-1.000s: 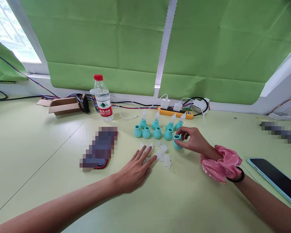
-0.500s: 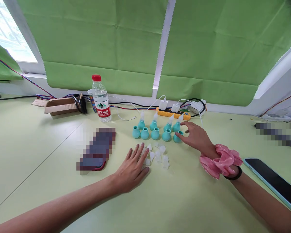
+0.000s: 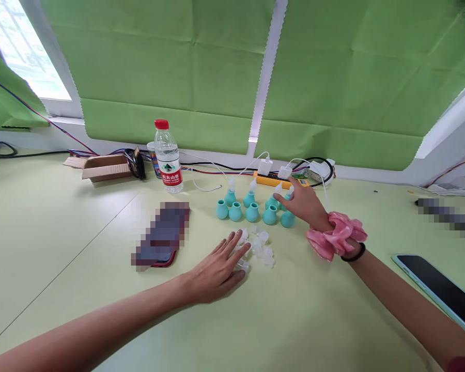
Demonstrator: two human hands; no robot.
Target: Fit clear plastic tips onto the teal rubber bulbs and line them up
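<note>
Two rows of small teal rubber squeeze bulbs stand on the table. The front row (image 3: 251,212) has open necks; in the back row each bulb (image 3: 230,197) carries a clear pointed nozzle. My right hand (image 3: 304,203) hovers over the right end of both rows, thumb and fingers apart around the rightmost back bulb's nozzle (image 3: 291,190). Whether it touches that bulb is unclear. My left hand (image 3: 217,271) lies flat with fingers spread, its fingertips at the left side of a loose pile of clear plastic pieces (image 3: 262,248), partly covering it.
A red-capped water bottle (image 3: 169,160) stands back left beside a paper cup (image 3: 154,155) and an open cardboard box (image 3: 106,168). An orange power strip (image 3: 273,180) with chargers lies behind the bulbs. One phone (image 3: 158,237) rests left, another (image 3: 442,289) right.
My right hand set an open-necked bulb at the right end of the front row, let go, and moved up to the back row. My left hand stays nearly in place.
</note>
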